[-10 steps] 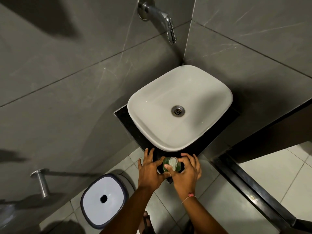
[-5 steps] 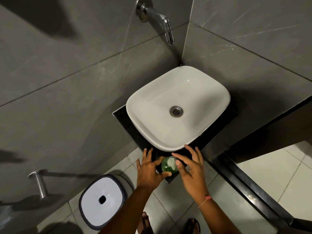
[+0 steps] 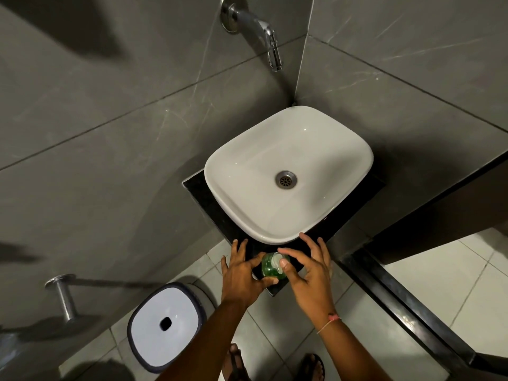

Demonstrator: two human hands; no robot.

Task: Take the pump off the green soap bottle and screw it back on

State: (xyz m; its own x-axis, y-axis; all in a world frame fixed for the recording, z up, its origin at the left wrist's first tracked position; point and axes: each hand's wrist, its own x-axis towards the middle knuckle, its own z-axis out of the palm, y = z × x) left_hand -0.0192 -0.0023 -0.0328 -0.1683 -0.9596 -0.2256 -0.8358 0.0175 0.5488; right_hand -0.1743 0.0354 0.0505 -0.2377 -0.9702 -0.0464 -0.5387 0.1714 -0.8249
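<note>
I clamped the left hand (image 3: 242, 273) on the green soap bottle (image 3: 270, 269); right hand (image 3: 308, 270) pinched the pump (image 3: 276, 260), still seated; unscrewing remained.

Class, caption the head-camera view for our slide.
Left hand steadies green soap bottle while right hand fingers its pump.

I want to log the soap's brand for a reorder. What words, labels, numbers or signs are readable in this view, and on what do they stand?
None can be read.
Green soap bottle: seen from above, gripped by the left hand with the right hand on its white pump; no label shows.
Sink, tap, bin lid and wall tiles: no print visible.
</note>
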